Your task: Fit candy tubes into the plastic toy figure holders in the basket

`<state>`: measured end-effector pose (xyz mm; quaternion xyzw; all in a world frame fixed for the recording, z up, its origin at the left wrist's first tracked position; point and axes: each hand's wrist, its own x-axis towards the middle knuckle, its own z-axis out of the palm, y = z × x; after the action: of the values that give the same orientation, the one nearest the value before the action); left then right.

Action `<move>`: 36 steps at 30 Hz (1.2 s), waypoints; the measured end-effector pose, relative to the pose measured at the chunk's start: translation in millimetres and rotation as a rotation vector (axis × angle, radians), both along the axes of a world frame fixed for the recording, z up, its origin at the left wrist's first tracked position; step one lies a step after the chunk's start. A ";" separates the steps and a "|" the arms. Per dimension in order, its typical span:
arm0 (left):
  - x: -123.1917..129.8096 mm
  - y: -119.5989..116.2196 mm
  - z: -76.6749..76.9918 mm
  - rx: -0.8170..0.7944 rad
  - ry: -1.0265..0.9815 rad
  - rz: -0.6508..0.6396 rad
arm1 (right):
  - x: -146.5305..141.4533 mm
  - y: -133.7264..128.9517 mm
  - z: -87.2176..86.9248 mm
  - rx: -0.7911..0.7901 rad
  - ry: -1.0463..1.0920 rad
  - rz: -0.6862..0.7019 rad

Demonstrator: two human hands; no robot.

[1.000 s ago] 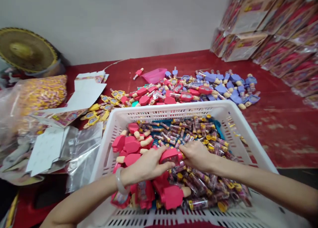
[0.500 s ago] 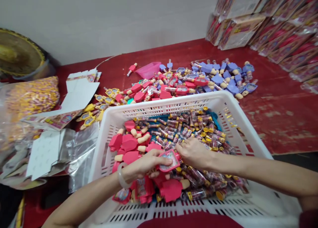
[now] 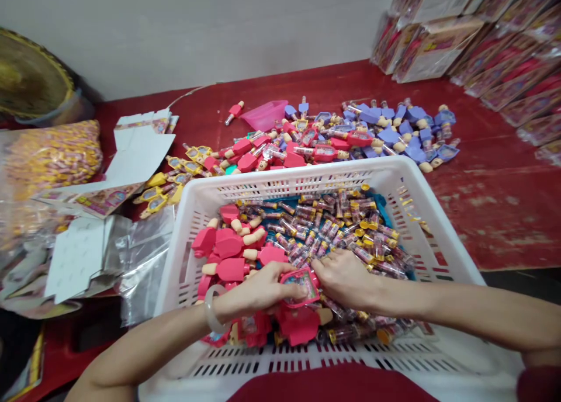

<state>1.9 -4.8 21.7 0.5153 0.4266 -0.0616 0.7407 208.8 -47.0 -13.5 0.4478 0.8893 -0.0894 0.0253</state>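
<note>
Over the white basket (image 3: 280,179), my left hand (image 3: 269,288) holds a red plastic piece with a clear window (image 3: 302,286), thumb on top of the window. My right hand (image 3: 344,278) is closed at the right end of that piece; whatever is between its fingers is hidden. Red pieces with beige handles (image 3: 228,243) lie in the left part of the basket. Small clear tubes with yellow caps (image 3: 326,229) fill the middle and right. A blue sheet (image 3: 382,210) shows beneath the tubes.
Behind the basket, red, yellow and purple pieces (image 3: 390,134) are piled on the red table (image 3: 486,197). To the left lie white cards (image 3: 140,156), clear bags (image 3: 146,262) and a full bag (image 3: 52,162). Wrapped boxes (image 3: 438,48) stand at the back right.
The view has shifted slightly. My right hand stays close beside the red piece, its fingers now nearer the window's right edge. My left hand still holds the piece.
</note>
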 end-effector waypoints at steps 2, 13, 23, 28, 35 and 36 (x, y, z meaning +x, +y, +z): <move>-2.1 -0.9 -1.5 0.115 0.018 -0.032 | -0.8 -1.6 1.1 -0.037 -0.013 -0.019; -2.6 1.0 -10.3 1.112 0.089 -0.605 | 1.2 20.9 6.6 -0.531 -0.028 -0.136; -8.3 31.1 -16.3 0.243 -0.093 -0.322 | 8.7 24.4 -5.6 -0.181 0.056 -0.046; -13.1 18.0 -35.4 1.221 -0.077 -0.551 | 9.6 26.5 -9.9 -0.981 0.340 -0.321; -17.5 22.9 -50.5 1.782 -0.073 -0.593 | 12.5 30.9 -19.6 -1.479 0.495 -0.295; -17.9 27.6 -46.7 1.721 -0.051 -0.570 | 15.2 36.0 -16.2 -1.475 0.554 -0.327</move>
<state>-16.0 22.8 -25.0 0.9781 0.1649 0.1089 0.0657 224.0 -11.1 -29.7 0.4019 0.4984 -0.7640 0.0796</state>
